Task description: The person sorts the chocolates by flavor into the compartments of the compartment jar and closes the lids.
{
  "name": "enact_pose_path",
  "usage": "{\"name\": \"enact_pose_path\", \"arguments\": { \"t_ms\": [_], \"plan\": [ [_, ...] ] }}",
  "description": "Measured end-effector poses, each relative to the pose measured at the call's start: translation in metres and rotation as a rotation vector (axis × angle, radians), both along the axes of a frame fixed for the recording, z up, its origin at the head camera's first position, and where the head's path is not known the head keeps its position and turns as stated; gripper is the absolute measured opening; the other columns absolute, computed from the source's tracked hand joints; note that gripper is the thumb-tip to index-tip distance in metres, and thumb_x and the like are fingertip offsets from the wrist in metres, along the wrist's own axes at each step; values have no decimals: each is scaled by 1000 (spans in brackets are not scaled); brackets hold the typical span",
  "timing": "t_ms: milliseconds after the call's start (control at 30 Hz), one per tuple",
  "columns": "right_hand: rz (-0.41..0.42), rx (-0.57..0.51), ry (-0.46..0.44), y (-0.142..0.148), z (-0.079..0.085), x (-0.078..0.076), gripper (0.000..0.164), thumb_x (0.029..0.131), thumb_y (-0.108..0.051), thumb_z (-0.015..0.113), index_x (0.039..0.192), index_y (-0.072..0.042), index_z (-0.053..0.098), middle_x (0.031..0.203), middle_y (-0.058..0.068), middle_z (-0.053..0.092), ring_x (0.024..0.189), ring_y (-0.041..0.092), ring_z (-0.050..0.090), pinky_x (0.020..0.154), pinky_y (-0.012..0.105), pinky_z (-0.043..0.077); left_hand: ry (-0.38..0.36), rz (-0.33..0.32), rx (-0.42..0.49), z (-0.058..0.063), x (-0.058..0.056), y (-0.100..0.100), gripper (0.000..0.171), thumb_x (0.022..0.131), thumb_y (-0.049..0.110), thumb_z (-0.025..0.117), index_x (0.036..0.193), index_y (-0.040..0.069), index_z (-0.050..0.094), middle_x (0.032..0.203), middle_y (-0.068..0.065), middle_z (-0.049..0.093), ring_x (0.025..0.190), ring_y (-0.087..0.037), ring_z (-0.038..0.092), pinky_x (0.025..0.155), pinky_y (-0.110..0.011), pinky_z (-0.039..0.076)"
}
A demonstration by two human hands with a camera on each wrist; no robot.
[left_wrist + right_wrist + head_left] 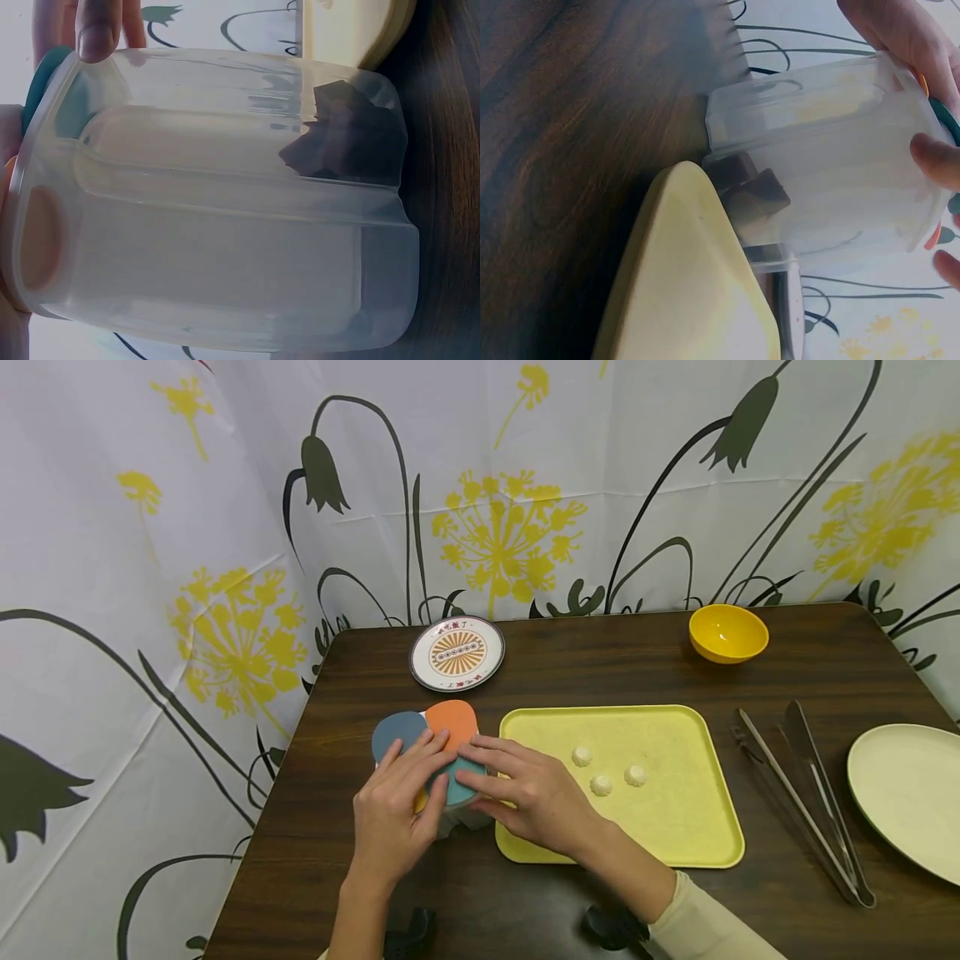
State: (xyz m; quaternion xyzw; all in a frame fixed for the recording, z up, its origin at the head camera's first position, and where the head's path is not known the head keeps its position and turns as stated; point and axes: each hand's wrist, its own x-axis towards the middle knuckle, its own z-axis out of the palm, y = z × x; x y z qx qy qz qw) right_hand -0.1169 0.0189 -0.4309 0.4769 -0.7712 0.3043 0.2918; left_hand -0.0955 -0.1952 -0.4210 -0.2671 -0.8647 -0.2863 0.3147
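A clear plastic storage container [225, 187] with blue, orange, teal and yellow lids stands upright left of the yellow tray. Dark brown blocks [757, 196] lie at the bottom of one compartment. My left hand [397, 814] rests across the lids from the near left, its thumb on the teal lid [459, 783]. From the right, my right hand [536, 793] reaches over the same teal lid with fairly straight fingers. In the right wrist view a thumb [934, 159] touches the container's side just under the lid. Fingers partly cover the orange lid [452, 720] and the yellow one.
On the yellow tray [675, 827] sit 3 small white swirled pieces [602, 785]. Metal tongs [825, 810] lie to its right, beside a pale plate [911, 793]. Behind are a patterned plate [457, 678] and a yellow bowl [727, 635]. A floral curtain [510, 410] borders the table.
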Motion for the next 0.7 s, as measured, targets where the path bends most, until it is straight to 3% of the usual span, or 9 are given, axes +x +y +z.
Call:
{"name": "enact_pose_path", "arguments": {
  "t_ms": [233,700],
  "plan": [
    [2,-23,54,-3,0,1,40,75,-14,86,113,-10,75,123,5,67,121,20,59,101,31,45,-7,0,3,-1,0,0,26,93,25,60,112,13,74,128,0,65,122,-22,58,104,-55,40],
    [-1,-32,67,-4,2,0,31,76,-15,85,106,-11,78,106,-3,73,117,15,62,97,28,47,-16,11,-8,2,2,1,25,93,24,60,109,12,75,128,-1,65,122,-22,58,103,-56,40]
  ]
}}
